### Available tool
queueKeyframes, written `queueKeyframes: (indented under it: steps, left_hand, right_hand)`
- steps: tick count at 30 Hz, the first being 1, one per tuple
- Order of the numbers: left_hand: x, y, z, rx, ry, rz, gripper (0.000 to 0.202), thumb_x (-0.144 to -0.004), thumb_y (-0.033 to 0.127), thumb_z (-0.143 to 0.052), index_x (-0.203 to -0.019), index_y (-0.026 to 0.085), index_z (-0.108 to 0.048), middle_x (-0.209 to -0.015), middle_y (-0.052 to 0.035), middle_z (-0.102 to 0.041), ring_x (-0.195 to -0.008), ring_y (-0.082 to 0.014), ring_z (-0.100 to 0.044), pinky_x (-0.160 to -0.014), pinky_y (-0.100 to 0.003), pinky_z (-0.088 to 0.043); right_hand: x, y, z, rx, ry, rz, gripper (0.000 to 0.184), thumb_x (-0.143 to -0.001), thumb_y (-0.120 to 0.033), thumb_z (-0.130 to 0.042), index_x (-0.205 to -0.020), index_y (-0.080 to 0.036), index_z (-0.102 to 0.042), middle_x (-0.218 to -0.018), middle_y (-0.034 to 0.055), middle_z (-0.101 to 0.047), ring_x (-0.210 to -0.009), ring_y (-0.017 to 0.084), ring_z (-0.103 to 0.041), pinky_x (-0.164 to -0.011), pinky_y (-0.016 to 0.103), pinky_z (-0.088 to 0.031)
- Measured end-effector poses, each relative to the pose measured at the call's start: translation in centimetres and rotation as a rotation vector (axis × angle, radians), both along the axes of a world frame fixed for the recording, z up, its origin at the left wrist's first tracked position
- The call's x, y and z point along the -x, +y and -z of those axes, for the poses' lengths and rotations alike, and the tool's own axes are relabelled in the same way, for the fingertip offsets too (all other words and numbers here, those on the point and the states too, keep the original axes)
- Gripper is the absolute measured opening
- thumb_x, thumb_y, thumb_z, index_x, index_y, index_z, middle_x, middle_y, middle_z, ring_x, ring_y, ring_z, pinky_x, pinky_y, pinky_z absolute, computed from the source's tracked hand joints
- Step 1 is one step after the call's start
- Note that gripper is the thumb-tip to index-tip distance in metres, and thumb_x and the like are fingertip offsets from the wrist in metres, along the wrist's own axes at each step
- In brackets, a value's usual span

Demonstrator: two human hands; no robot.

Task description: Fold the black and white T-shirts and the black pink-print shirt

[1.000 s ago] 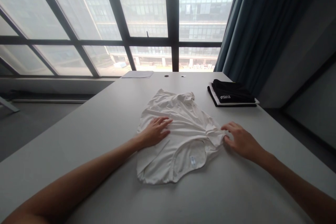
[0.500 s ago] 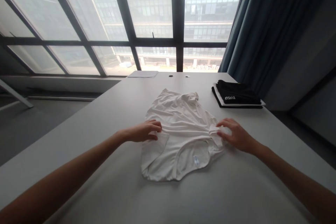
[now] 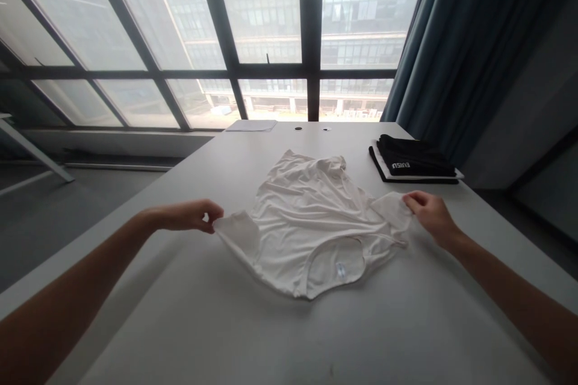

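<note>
A white T-shirt [image 3: 311, 204] lies wrinkled on the white table [image 3: 180, 319], its neckline and a small label facing me. My left hand [image 3: 198, 215] pinches the end of the sleeve on the left and holds it stretched out, a little above the tabletop. On the other side, my right hand [image 3: 428, 210] grips the right sleeve between thumb and fingers and pulls it outward. The shirt's hem end points away from me and is bunched at its far right corner.
Folded black and white garments [image 3: 413, 159] are stacked near the table's right edge. A flat pale sheet [image 3: 251, 126] rests at the far left corner, beside small round holes in the tabletop. Windows stand behind, with a blue curtain [image 3: 424, 54] at right.
Both hands have moved apart, the left one leftward and the right one slightly rightward. The left sleeve, folded inward before, is now drawn out, and the right sleeve is spread too.
</note>
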State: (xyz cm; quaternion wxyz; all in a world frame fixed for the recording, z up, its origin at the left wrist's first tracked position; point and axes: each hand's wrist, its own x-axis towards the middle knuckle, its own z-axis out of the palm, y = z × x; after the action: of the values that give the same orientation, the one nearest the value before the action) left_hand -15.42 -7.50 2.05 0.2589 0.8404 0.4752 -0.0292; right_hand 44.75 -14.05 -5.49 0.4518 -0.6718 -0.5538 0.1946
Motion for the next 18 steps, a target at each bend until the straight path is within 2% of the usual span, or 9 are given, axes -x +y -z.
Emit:
queueKeyframes:
  steps: [2, 3, 5, 7, 8, 10, 12, 15, 18]
  left_hand:
    - [0.5, 0.2, 0.4, 0.055, 0.033, -0.035, 0.028, -0.073, 0.046, -0.071, -0.084, 0.02, -0.071, -0.085, -0.0032, -0.07, -0.079, -0.0218, -0.064, -0.072, -0.027, -0.051]
    - [0.3, 0.3, 0.6, 0.016, 0.059, -0.072, 0.028, -0.075, 0.044, -0.068, -0.089, 0.02, -0.071, -0.089, -0.0051, -0.07, -0.081, -0.023, -0.065, -0.073, -0.028, -0.051]
    - [-1.4, 0.1, 1.0, -0.243, 0.095, -0.179, 0.028, -0.082, 0.042, -0.059, -0.097, 0.02, -0.069, -0.096, -0.008, -0.069, -0.082, -0.0238, -0.064, -0.075, -0.032, -0.05]
    - [-4.6, -1.0, 1.2, -0.473, 0.077, -0.168, 0.026, -0.091, 0.038, -0.049, -0.098, 0.02, -0.066, -0.097, -0.0082, -0.067, -0.08, -0.0224, -0.062, -0.076, -0.033, -0.049]
    - [-6.7, -2.0, 1.3, -0.495, 0.037, -0.091, 0.025, -0.094, 0.038, -0.047, -0.095, 0.021, -0.065, -0.093, -0.0066, -0.067, -0.08, -0.0213, -0.062, -0.075, -0.031, -0.048]
    - [-11.0, -4.5, 1.3, -0.437, -0.081, 0.1, 0.024, -0.098, 0.037, -0.047, -0.094, 0.022, -0.065, -0.093, -0.0042, -0.066, -0.08, -0.0185, -0.061, -0.074, -0.028, -0.047]
    - [-14.8, -7.3, 1.6, -0.326, -0.157, 0.292, 0.02, -0.1, 0.034, -0.05, -0.101, 0.024, -0.066, -0.101, -0.0038, -0.066, -0.088, -0.0175, -0.062, -0.077, -0.026, -0.046]
    - [-18.3, -10.3, 2.5, -0.214, -0.191, 0.494, 0.015, -0.097, 0.036, -0.06, -0.107, 0.027, -0.067, -0.106, -0.004, -0.066, -0.095, -0.0194, -0.062, -0.082, -0.027, -0.046]
    - [-19.3, -11.4, 3.6, -0.139, -0.182, 0.573, 0.018, -0.09, 0.038, -0.071, -0.103, 0.027, -0.066, -0.101, -0.0033, -0.064, -0.093, -0.0205, -0.061, -0.08, -0.028, -0.046]
  right_hand:
    - [-1.7, 1.2, 0.7, -0.018, 0.061, 0.211, 0.024, -0.081, -0.037, -0.056, -0.087, -0.018, -0.069, -0.079, 0.0086, -0.07, -0.074, 0.025, -0.064, -0.065, 0.034, -0.051]
    - [-2.1, 1.4, 0.8, -0.048, 0.02, 0.278, 0.024, -0.08, -0.034, -0.055, -0.091, -0.017, -0.069, -0.085, 0.0104, -0.07, -0.078, 0.026, -0.065, -0.069, 0.036, -0.053]
    - [-1.7, 0.9, 0.7, -0.158, -0.171, 0.272, 0.028, -0.081, -0.03, -0.054, -0.101, -0.016, -0.069, -0.1, 0.014, -0.069, -0.093, 0.029, -0.064, -0.081, 0.042, -0.052]
    - [0.1, -0.7, 0.0, -0.285, -0.392, 0.05, 0.026, -0.086, -0.029, -0.054, -0.105, -0.018, -0.068, -0.11, 0.0143, -0.066, -0.106, 0.031, -0.059, -0.093, 0.046, -0.048]
    - [1.3, -1.8, -0.4, -0.309, -0.474, -0.122, 0.023, -0.089, -0.028, -0.054, -0.103, -0.02, -0.069, -0.11, 0.013, -0.065, -0.109, 0.03, -0.058, -0.096, 0.047, -0.047]
    - [3.9, -3.9, -1.2, -0.259, -0.575, -0.531, 0.021, -0.092, -0.022, -0.053, -0.104, -0.023, -0.07, -0.11, 0.0098, -0.066, -0.108, 0.027, -0.058, -0.097, 0.044, -0.046]
    - [6.1, -5.5, -1.6, -0.189, -0.665, -0.804, 0.034, -0.091, -0.01, -0.048, -0.112, -0.026, -0.07, -0.117, 0.0079, -0.065, -0.112, 0.024, -0.056, -0.098, 0.042, -0.045]
    - [7.9, -6.8, -1.8, -0.146, -0.82, -0.948, 0.044, -0.086, 0.0, -0.048, -0.114, -0.027, -0.068, -0.124, 0.0066, -0.063, -0.118, 0.025, -0.052, -0.104, 0.046, -0.039]
    - [8.4, -7.3, -1.9, -0.131, -0.948, -0.965, 0.034, -0.086, -0.002, -0.051, -0.106, -0.023, -0.068, -0.124, 0.0081, -0.063, -0.121, 0.027, -0.05, -0.109, 0.051, -0.032]
